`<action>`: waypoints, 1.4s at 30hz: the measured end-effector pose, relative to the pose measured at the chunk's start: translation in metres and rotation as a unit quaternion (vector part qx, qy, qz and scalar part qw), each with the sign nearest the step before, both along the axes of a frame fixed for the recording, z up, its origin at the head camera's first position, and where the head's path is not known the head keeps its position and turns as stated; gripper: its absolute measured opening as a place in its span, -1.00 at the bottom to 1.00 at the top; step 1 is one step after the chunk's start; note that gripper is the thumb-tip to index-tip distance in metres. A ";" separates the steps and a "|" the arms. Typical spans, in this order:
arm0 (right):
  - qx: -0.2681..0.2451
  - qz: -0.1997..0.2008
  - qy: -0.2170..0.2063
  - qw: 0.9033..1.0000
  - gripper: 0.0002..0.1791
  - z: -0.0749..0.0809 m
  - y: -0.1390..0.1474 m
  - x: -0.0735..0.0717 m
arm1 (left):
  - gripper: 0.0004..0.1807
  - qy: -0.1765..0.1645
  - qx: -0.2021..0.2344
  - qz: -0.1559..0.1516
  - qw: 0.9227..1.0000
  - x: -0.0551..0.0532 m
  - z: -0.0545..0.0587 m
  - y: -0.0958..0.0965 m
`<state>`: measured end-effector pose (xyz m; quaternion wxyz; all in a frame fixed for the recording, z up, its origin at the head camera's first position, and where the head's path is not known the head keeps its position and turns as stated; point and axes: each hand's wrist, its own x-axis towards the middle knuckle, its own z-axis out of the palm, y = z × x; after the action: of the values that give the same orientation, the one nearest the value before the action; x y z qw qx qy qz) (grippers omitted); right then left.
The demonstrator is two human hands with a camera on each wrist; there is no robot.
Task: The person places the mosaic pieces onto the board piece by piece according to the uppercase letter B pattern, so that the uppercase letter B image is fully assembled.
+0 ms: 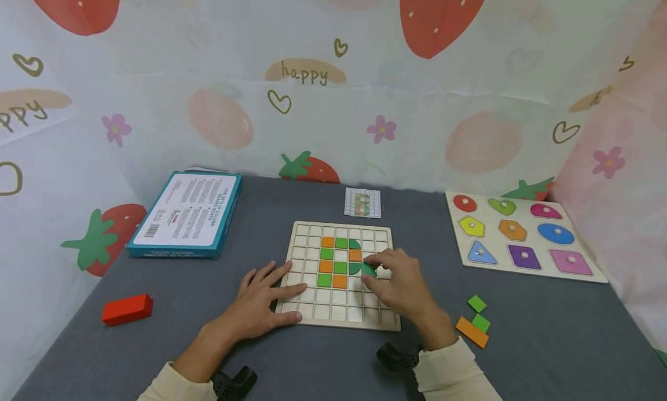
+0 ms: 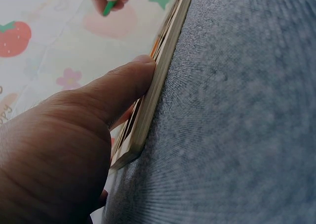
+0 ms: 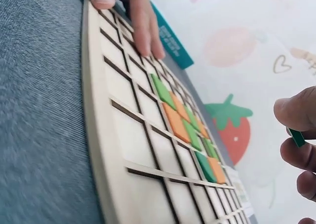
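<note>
A wooden grid board (image 1: 323, 297) lies flat on the dark grey cloth, with several orange and green square tiles and dark green rounded tiles (image 1: 355, 268) set in its cells. My right hand (image 1: 403, 282) is over the board's right half and pinches a dark green tile (image 3: 296, 137) between thumb and fingertips. In the right wrist view that tile is held above the grid; its full outline is partly hidden by the fingers. My left hand (image 1: 255, 308), fingers spread, rests on the board's left edge, its thumb (image 2: 123, 83) against the near left rim.
A small pattern card (image 1: 362, 195) lies behind the board. Two loose green tiles (image 1: 476, 303) and orange pieces (image 1: 472, 332) lie right of my right hand. A shape puzzle (image 1: 490, 211) sits at the far right, a blue box (image 1: 182, 216) back left, and a red block (image 1: 127, 309) at left.
</note>
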<state>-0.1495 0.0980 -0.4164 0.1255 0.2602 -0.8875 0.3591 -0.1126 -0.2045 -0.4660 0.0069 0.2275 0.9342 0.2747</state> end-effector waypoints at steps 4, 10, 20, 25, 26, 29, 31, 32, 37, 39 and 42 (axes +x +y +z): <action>-0.001 -0.012 -0.015 1.000 -0.72 -0.006 -0.006 0.000 | -0.33 0.005 -0.002 -0.001 1.000 0.000 0.000 0.000; 0.002 -0.019 -0.030 0.999 -0.74 -0.019 -0.012 -0.003 | -0.34 0.012 0.002 -0.002 1.000 0.000 0.000 0.001; 0.048 -0.034 -0.043 0.997 -0.75 -0.034 -0.016 -0.005 | -0.35 0.014 0.006 -0.005 1.000 0.001 -0.001 0.001; 0.065 -0.034 -0.037 0.997 -0.77 -0.039 -0.018 -0.006 | -0.34 0.013 0.005 -0.003 1.000 0.001 -0.001 0.001; 0.066 -0.034 -0.036 0.997 -0.77 -0.039 -0.018 -0.006 | -0.34 0.013 0.003 -0.003 1.000 0.001 -0.001 0.001; 0.071 -0.034 -0.030 0.996 -0.77 -0.040 -0.019 -0.006 | -0.33 0.007 -0.002 -0.003 1.000 0.001 -0.001 0.001; 0.074 -0.033 -0.026 0.996 -0.77 -0.040 -0.020 -0.006 | -0.33 0.004 -0.002 -0.002 1.000 0.001 -0.001 0.001; 0.076 -0.032 -0.026 0.996 -0.78 -0.040 -0.020 -0.006 | -0.33 0.003 -0.002 -0.003 1.000 0.001 -0.001 0.001; 0.077 -0.029 -0.024 0.996 -0.77 -0.039 -0.020 -0.006 | -0.33 0.001 -0.001 -0.003 1.000 0.000 -0.002 0.000; 0.076 -0.029 -0.025 0.996 -0.77 -0.039 -0.020 -0.006 | -0.33 0.002 -0.001 -0.004 1.000 -0.001 -0.001 0.000; 0.075 -0.030 -0.024 0.996 -0.76 -0.039 -0.020 -0.006 | -0.34 0.004 -0.001 -0.004 1.000 -0.001 -0.001 0.000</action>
<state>-0.1554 0.0778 -0.4557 0.0946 0.2336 -0.9221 0.2937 -0.1134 -0.2043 -0.4674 0.0049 0.2327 0.9334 0.2731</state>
